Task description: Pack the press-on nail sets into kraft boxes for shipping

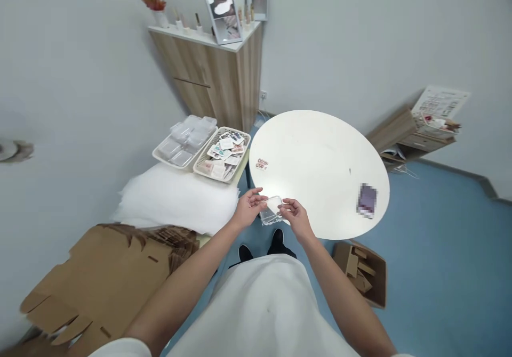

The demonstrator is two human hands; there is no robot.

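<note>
A small clear plastic box (271,216) is held between my two hands, just off the near left edge of the round white table (316,154). My left hand (248,208) pinches its left side, fingers closed on the rim. On the opposite side my right hand (296,216) grips the box with thumb and fingers. Nothing inside the box can be made out. Beyond my hands, a small set of reddish printed pieces (261,164) lies on the table's left side.
Left stand a basket of clear plastic boxes (182,141) and a basket of printed cards (224,152). White foam sheets (180,197) and flattened cardboard (116,266) lie nearer. A blurred purple item (367,200) sits on the table. A cardboard box (378,287) stands on the floor.
</note>
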